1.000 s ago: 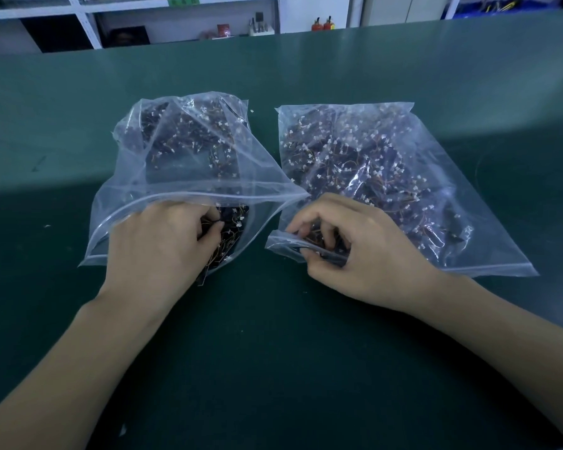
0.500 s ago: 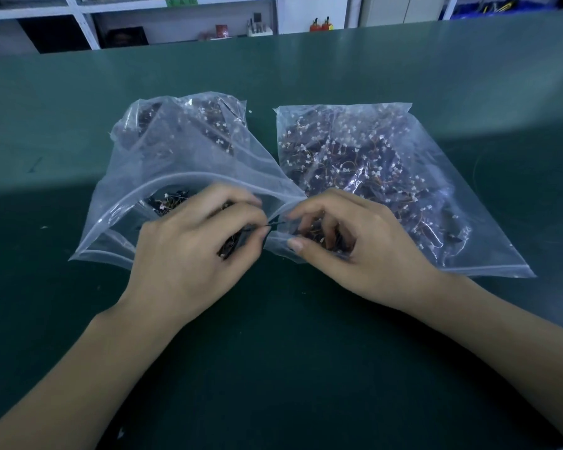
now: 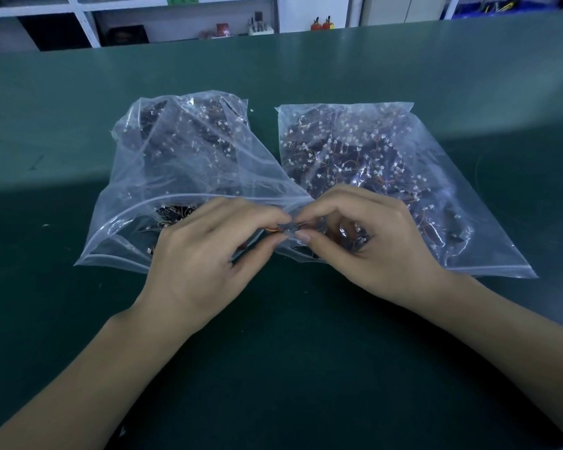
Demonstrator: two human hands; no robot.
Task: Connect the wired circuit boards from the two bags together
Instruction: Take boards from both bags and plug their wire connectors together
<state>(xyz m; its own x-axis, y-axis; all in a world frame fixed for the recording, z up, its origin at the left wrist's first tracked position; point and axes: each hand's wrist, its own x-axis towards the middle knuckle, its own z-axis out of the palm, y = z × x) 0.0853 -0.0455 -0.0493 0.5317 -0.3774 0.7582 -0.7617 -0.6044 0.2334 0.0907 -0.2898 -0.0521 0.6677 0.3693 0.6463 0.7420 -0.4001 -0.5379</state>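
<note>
Both hands meet knuckles-up between the bag mouths. The left hand (image 3: 205, 258) and right hand (image 3: 368, 241) each pinch a small wired board (image 3: 285, 228) at their touching fingertips, left bag (image 3: 176, 164) and right bag (image 3: 387, 164) just behind.

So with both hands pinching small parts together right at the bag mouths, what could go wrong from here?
1. The left hand and right hand meet over a tiny dark wired circuit board; the fingertips hide the joint, so misalignment could go unnoticed.
2. Thin orange wires trail back toward the open clear plastic left bag; pulling may drag tangled boards out.
3. The clear plastic right bag mouth is bunched under the right hand and could get caught in the connection.
</note>
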